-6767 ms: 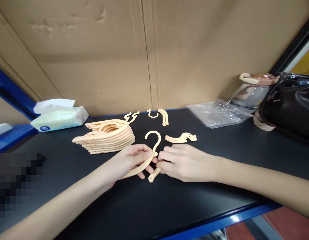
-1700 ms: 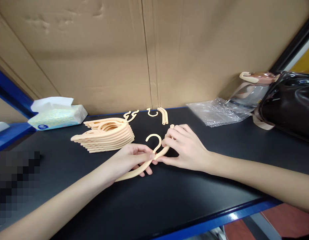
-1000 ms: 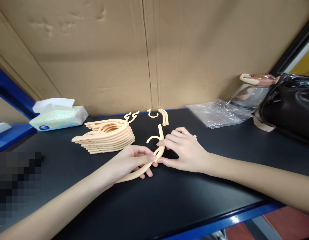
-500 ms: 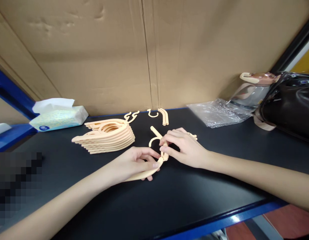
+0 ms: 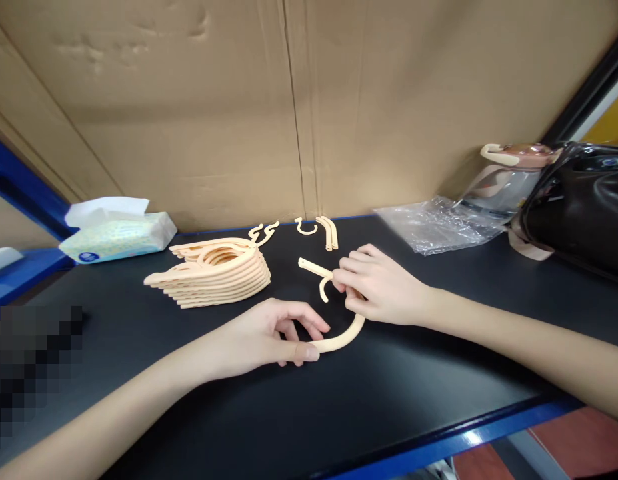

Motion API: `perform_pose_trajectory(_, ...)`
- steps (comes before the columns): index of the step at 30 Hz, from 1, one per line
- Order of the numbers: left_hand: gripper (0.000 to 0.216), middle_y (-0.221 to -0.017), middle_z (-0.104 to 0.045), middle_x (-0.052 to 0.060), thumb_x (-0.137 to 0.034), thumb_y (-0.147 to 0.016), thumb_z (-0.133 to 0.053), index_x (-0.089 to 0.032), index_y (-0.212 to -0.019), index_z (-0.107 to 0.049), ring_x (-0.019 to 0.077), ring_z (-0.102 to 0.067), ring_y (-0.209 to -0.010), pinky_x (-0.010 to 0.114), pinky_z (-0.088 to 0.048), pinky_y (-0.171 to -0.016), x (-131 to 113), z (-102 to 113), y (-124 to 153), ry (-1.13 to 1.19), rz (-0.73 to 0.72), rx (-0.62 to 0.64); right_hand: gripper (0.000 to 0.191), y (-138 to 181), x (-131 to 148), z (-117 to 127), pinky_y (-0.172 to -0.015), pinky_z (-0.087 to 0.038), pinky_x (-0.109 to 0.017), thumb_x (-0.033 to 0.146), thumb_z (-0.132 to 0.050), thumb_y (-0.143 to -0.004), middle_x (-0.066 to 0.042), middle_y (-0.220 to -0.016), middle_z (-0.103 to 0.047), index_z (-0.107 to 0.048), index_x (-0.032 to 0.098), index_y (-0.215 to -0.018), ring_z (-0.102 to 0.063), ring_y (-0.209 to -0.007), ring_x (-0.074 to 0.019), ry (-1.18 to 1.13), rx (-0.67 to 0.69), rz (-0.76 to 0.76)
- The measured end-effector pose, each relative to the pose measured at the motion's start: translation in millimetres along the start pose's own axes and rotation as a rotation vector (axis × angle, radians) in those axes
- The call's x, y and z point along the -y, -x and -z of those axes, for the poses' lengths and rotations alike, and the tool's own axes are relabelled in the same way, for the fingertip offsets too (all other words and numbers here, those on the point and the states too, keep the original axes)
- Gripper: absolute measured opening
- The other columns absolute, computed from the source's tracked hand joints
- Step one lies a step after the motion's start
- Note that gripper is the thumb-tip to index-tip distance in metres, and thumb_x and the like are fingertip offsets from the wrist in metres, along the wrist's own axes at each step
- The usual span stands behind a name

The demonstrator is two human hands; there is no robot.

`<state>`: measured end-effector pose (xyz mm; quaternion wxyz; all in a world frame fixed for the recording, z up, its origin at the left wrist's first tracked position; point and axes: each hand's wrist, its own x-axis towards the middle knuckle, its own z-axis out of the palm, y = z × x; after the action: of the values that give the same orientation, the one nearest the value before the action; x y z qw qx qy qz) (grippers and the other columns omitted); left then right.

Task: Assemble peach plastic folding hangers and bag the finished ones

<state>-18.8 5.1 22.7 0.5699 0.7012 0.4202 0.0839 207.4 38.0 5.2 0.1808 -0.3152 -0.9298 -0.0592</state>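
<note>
A cream plastic folding clothes hanger (image 5: 343, 339) is held between my two hands above the black table. My left hand (image 5: 269, 337) has its thumb and curled fingers around the end of one curved arm. At the hanger's middle, my right hand (image 5: 383, 285) is closed over the joint and hides it. The other arm and a curved hook-like part (image 5: 323, 291) stick out to the left of my right fingers. Left of the hands lies a stack of matching hangers (image 5: 223, 283). Behind them are a loose hook (image 5: 307, 229) and two loose arm pieces (image 5: 329, 233).
A tissue pack (image 5: 121, 237) sits at the back left of the black table (image 5: 269, 413). Toward the back right are a crumpled clear plastic bag (image 5: 433, 227), a clear bottle (image 5: 506, 187) and a dark bag (image 5: 583, 207). Cardboard (image 5: 213, 120) stands behind.
The hanger has turned, and its joint has shifted right with my right hand. My left hand now pinches farther out along the curved arm. A piece behind my right hand is now hidden.
</note>
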Motion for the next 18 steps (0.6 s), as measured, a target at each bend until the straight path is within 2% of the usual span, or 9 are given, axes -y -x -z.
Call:
perform_pose_trajectory(4, 0.033, -0.075, -0.064, -0.002, -0.042, -0.077, -0.068, -0.021, -0.102, -0.065, 0.0089, -0.054, -0.057, 0.018, -0.041, -0.052, -1.6, -0.2, 2.9, -0.108, 0.011, -0.028, 0.014, 0.5, -4.5, 7.0, -0.080, -0.029, -0.033, 0.009, -0.047, -0.079, -0.003, -0.074, -0.057, -0.058, 0.017, -0.082, -0.046, -0.073, -0.0177, 0.165, 0.052, 0.127)
perform_pose_trajectory(8, 0.032, -0.065, -0.058, -0.004, -0.044, -0.078, -0.066, -0.022, -0.102, -0.066, 0.0080, -0.048, -0.052, 0.017, -0.035, -0.049, -1.8, 0.0, 3.2, -0.192, 0.008, -0.035, 0.015, 2.7, -5.8, 14.3, -0.084, -0.028, -0.036, 0.009, -0.048, -0.080, -0.005, -0.078, -0.061, -0.060, 0.016, -0.084, -0.048, -0.077, -0.0194, 0.229, 0.104, 0.213)
perform_pose_trajectory(10, 0.028, -0.067, -0.058, -0.004, -0.043, -0.079, -0.066, -0.022, -0.098, -0.067, 0.0080, -0.047, -0.053, 0.017, -0.034, -0.049, -0.2, -0.5, 1.7, -0.263, -0.033, -0.084, 0.015, 4.2, -6.5, 18.0, -0.084, -0.028, -0.036, 0.008, -0.048, -0.080, -0.004, -0.079, -0.062, -0.060, 0.016, -0.085, -0.049, -0.077, -0.0192, 0.240, 0.139, 0.232)
perform_pose_trajectory(13, 0.020, -0.080, -0.059, -0.002, -0.040, -0.080, -0.065, -0.023, -0.090, -0.069, 0.0082, -0.045, -0.057, 0.019, -0.034, -0.052, 4.0, -1.6, -1.3, -0.435, -0.123, -0.216, 0.014, 6.4, -7.7, 22.1, -0.083, -0.029, -0.036, 0.007, -0.048, -0.081, -0.004, -0.073, -0.061, -0.058, 0.016, -0.085, -0.049, -0.073, -0.0188, 0.232, 0.161, 0.208)
perform_pose_trajectory(18, 0.017, -0.087, -0.060, -0.002, -0.038, -0.084, -0.059, -0.026, -0.092, -0.069, 0.0086, -0.043, -0.055, 0.021, -0.033, -0.054, 10.2, -2.2, -3.7, -0.595, -0.166, -0.331, 0.012, 8.2, -9.1, 24.2, -0.081, -0.030, -0.035, 0.007, -0.048, -0.083, -0.003, -0.070, -0.061, -0.055, 0.016, -0.084, -0.049, -0.069, -0.0178, 0.230, 0.179, 0.187)
